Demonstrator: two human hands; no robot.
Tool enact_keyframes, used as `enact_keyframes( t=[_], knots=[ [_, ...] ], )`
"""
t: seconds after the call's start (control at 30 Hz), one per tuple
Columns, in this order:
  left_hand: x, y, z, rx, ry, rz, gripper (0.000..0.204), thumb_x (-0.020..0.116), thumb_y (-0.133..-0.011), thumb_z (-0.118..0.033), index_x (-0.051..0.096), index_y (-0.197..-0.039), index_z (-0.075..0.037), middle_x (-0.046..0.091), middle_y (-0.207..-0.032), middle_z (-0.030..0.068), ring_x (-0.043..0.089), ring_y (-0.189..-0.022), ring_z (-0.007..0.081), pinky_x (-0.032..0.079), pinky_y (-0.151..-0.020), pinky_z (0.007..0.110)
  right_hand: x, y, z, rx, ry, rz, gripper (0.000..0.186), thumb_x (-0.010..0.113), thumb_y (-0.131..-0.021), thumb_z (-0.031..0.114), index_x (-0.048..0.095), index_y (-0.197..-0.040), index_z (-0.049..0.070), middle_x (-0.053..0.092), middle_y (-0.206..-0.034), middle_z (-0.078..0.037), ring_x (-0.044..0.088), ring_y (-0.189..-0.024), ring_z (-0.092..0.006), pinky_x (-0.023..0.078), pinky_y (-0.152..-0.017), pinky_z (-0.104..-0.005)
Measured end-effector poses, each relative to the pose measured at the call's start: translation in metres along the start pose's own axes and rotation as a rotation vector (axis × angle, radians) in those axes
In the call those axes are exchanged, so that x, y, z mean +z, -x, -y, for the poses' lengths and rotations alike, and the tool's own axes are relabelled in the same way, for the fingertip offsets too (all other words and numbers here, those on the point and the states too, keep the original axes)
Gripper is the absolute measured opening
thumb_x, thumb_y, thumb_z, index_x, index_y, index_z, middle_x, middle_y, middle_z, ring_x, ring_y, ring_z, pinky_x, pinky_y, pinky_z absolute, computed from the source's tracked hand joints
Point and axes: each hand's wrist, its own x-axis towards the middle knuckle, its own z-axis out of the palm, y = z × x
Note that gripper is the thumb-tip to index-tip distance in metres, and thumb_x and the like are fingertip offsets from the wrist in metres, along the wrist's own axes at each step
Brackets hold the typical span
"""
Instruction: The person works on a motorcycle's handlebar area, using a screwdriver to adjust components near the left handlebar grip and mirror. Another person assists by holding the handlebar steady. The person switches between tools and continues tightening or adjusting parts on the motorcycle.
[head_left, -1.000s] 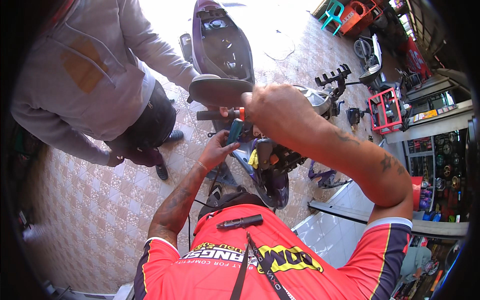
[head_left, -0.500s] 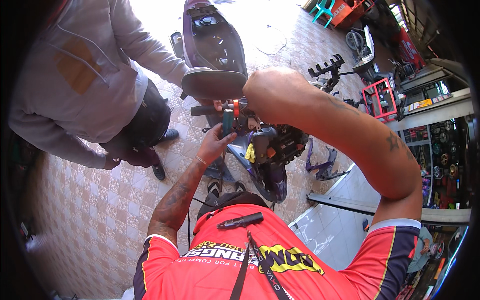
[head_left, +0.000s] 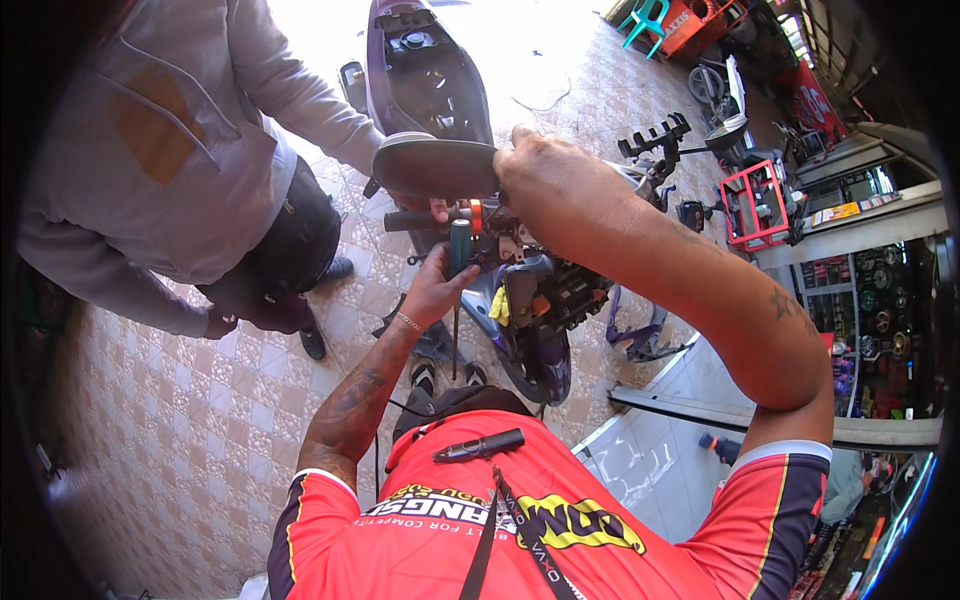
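My left hand (head_left: 437,285) is wrapped around a screwdriver (head_left: 459,245) with a teal handle, its thin shaft pointing down toward me. My right hand (head_left: 545,180) is closed at the right edge of a dark oval mirror (head_left: 435,168), its fingertips hidden. Below the mirror, the scooter's handlebar has a black grip (head_left: 405,221) and an orange ring (head_left: 476,215). Just right of the screwdriver is the opened scooter front, with wiring and dark parts (head_left: 555,290) exposed. A yellow cloth-like piece (head_left: 498,307) hangs there.
At the left stands another person in a grey hoodie (head_left: 180,170), one hand (head_left: 438,208) by the handlebar grip. Beyond the mirror is the scooter's open rear body (head_left: 425,80). Loose purple panels (head_left: 640,325) lie on the tiled floor. A red frame stand (head_left: 757,205) and glass shelving are at right.
The mirror and my right hand have shifted slightly right, and more of that hand's back shows. The screwdriver is now more upright, with its shaft visible below my left hand.
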Motion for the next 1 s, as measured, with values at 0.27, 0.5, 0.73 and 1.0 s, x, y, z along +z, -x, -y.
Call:
enact_keyframes(
  t=[0.27,0.5,0.73,1.0],
  knots=[
    [0.003,-0.003,-0.010,-0.037,0.091,0.019,0.053,0.071,-0.096,-0.007,0.042,-0.140,0.001,0.067,-0.116,0.0066,0.062,-0.104,0.0107,0.050,-0.092,0.029,0.001,-0.003,-0.009,0.051,-0.015,0.053,0.038,0.081,-0.078,0.004,0.070,-0.112,-0.008,0.064,-0.112,-0.024,0.071,-0.105,-0.0343,0.061,-0.087,-0.0392],
    [0.005,-0.012,-0.007,-0.024,0.031,0.019,0.043,0.071,-0.095,-0.007,0.052,-0.133,-0.001,0.066,-0.115,0.0036,0.061,-0.101,0.0097,0.051,-0.091,0.028,0.001,-0.009,-0.014,-0.030,-0.014,-0.009,0.034,0.079,-0.080,0.006,0.071,-0.110,-0.008,0.067,-0.112,-0.023,0.073,-0.101,-0.0334,0.061,-0.084,-0.0390],
    [0.010,-0.018,-0.013,-0.068,-0.027,0.043,0.038,0.072,-0.095,-0.008,0.056,-0.128,-0.002,0.066,-0.109,0.0011,0.059,-0.097,0.0077,0.050,-0.087,0.027,-0.009,-0.020,-0.017,0.136,-0.083,0.170,0.028,0.073,-0.091,0.024,0.074,-0.103,-0.002,0.073,-0.095,-0.023,0.074,-0.092,-0.0373,0.060,-0.081,-0.0451],
    [0.012,-0.025,-0.007,-0.059,-0.056,0.061,0.040,0.072,-0.096,-0.009,0.054,-0.131,-0.001,0.066,-0.115,0.0016,0.060,-0.102,0.0089,0.050,-0.092,0.029,-0.012,-0.014,-0.020,0.105,-0.022,0.152,0.028,0.070,-0.094,0.021,0.070,-0.106,-0.004,0.069,-0.106,-0.023,0.071,-0.105,-0.0365,0.057,-0.088,-0.0445]
  ],
)
